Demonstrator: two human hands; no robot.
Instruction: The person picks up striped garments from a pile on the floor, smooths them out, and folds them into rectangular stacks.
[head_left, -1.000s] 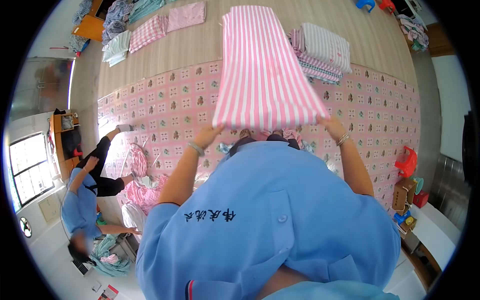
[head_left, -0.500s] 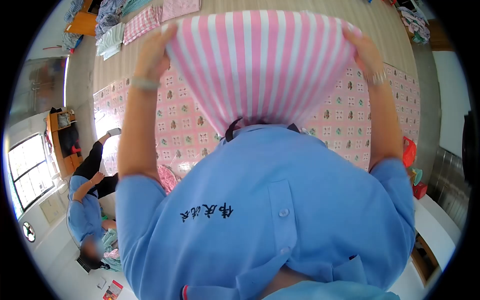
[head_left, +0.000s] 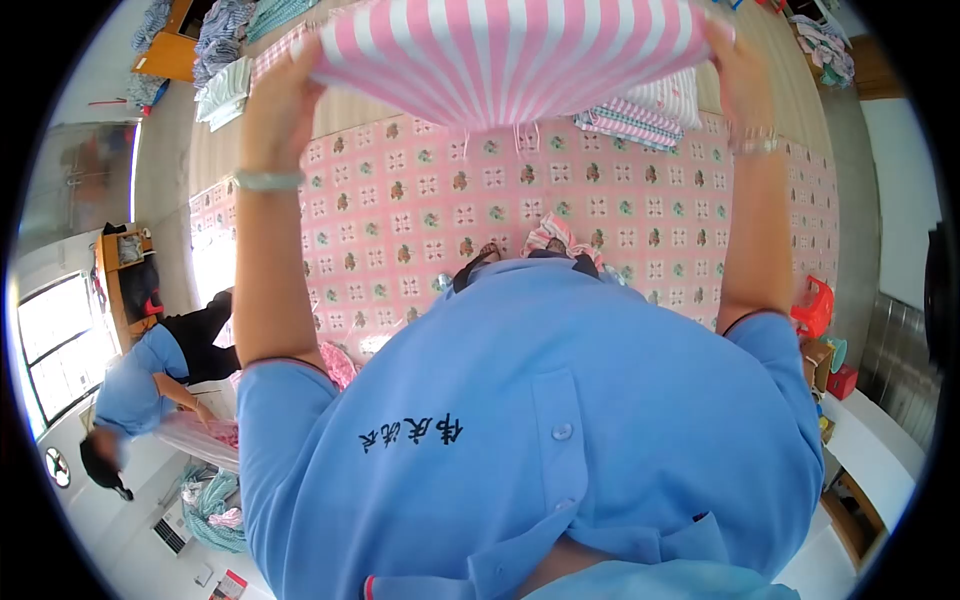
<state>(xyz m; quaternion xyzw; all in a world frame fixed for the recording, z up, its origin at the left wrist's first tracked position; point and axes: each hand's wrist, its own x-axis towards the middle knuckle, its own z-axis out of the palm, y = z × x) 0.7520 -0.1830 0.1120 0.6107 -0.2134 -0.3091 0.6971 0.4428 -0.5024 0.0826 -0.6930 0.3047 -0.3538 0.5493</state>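
A pink-and-white striped cloth [head_left: 510,60] is stretched wide at the top of the view, its lower edge bowed downward. My left hand [head_left: 282,110] grips its left end, fingers closed round the fabric. At the opposite end my right hand [head_left: 742,85] is closed on the other corner, slightly blurred. Thin pink strings [head_left: 527,137] hang below the cloth. Beneath and beyond it lies the table with a pink patterned cover [head_left: 400,215]. The cloth's far part runs out of the frame.
Folded striped fabric [head_left: 635,120] is stacked on the table behind the cloth. More folded laundry [head_left: 222,90] lies at the far left. A co-worker in a blue shirt [head_left: 145,375] bends over pink fabric on the left. A red plastic stool [head_left: 815,307] stands on the right.
Both my hands have spread slightly, and the cloth has swung up and away from my body, uncovering the tabletop and the folded stack. The co-worker at left has shifted and leans over pink fabric.
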